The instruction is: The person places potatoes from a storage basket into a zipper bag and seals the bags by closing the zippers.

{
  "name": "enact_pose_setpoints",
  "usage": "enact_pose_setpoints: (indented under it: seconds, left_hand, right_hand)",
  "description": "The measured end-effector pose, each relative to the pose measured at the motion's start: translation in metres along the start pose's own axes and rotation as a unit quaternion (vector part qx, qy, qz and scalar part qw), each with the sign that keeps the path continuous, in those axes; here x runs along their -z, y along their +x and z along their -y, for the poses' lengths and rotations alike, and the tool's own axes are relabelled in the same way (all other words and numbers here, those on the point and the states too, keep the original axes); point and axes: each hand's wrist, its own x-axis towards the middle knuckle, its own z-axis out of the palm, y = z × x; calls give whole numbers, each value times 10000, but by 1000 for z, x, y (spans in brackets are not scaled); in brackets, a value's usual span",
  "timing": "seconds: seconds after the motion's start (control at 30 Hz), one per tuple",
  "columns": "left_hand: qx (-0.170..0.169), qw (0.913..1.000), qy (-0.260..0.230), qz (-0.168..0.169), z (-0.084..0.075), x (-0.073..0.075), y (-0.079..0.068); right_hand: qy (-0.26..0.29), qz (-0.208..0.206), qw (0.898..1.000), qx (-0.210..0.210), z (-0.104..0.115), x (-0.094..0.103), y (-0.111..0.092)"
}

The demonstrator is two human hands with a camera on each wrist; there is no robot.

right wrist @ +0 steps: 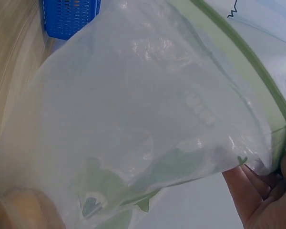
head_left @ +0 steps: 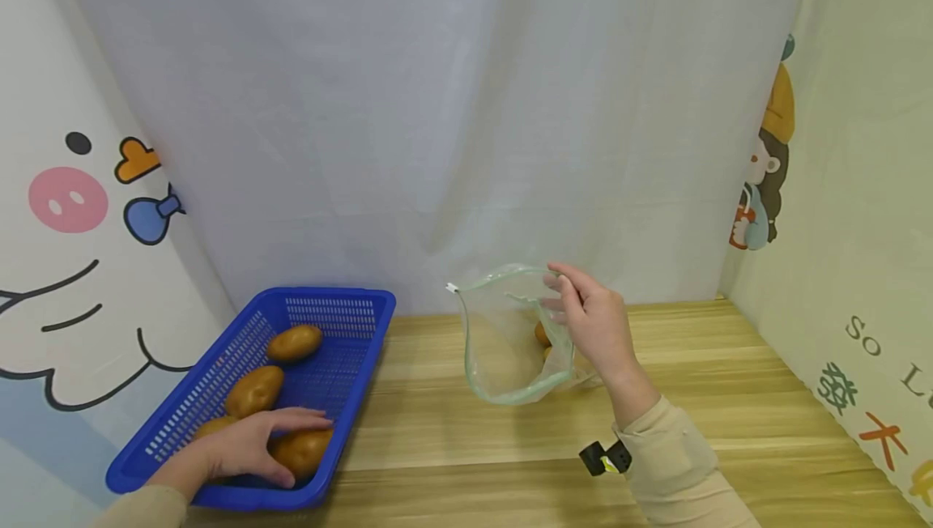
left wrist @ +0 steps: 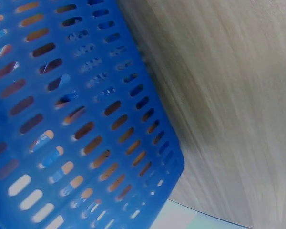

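My left hand [head_left: 244, 443] reaches into a blue plastic basket [head_left: 385, 313] and grips a brown potato [head_left: 302, 453], thumb on the near side and fingers across its top. More potatoes [head_left: 255, 390] lie beside and beyond it in the basket. The left wrist view shows mostly the slotted basket wall [left wrist: 97, 114], which hides the grip. My right hand [head_left: 601, 321] pinches the green-edged rim of a clear zip bag [head_left: 499, 334], its mouth held wide. Potatoes [head_left: 541, 334] rest low inside the bag; one potato [right wrist: 24, 210] shows through the plastic in the right wrist view.
The wooden table [head_left: 423, 447] extends between basket and bag. A pale curtain [head_left: 401, 123] hangs behind, with printed panels [head_left: 73, 293] at both sides. A white slider [head_left: 452, 288] sits at the bag's left corner. A black device [head_left: 605, 458] is at the right wrist.
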Motion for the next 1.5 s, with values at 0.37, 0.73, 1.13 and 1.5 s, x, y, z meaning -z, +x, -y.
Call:
enact_pose_setpoints:
  seconds: [0.37,0.73,1.13,1.5]
  left_hand:
    - [582,9979,-130,239,0,-1,2]
    - [527,9981,296,-134,-2,0,-4]
    - [330,9911,518,-1184,-20,14,-3]
    - [739,9800,-444,-1792,-55,31,8]
  right_hand:
    - [-13,30,10000,-59,0,0,0]
    - [16,37,10000,-86,-1,0,0]
    - [64,17,9999,-86,-2,0,0]
    - [10,32,10000,-7,-1,-2,0]
